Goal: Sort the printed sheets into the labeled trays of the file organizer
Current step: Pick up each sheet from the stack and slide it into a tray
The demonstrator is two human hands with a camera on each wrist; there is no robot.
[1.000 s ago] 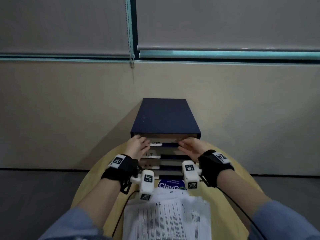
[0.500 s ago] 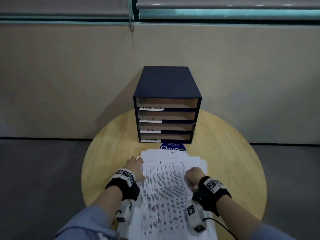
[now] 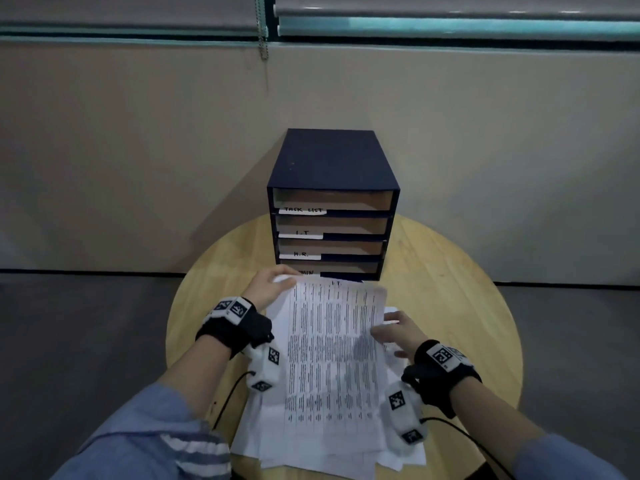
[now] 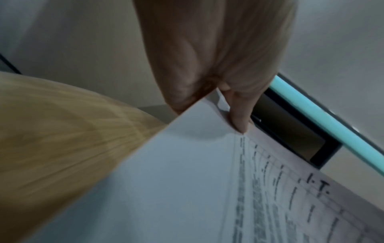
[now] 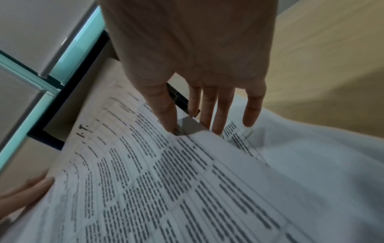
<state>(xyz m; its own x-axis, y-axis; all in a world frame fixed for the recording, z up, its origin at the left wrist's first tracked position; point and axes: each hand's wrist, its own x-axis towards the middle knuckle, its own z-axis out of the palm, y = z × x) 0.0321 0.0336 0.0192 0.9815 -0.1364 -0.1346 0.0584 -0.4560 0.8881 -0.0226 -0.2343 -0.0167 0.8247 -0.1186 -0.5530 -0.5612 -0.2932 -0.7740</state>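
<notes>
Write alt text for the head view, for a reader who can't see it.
A left hand pinches the far corner of a white printed sheet headed "I.T.", lifting it off a paper pile on a round wooden table, while the open right hand touches its right edge. Behind stands a dark blue four-tray file organizer.

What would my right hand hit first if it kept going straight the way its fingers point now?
Probably paper. The right hand points forward and down, its straight fingers at the right edge of the lifted I.T. sheet with the paper stack just beneath. The file organizer stands beyond; depth is unclear.
</notes>
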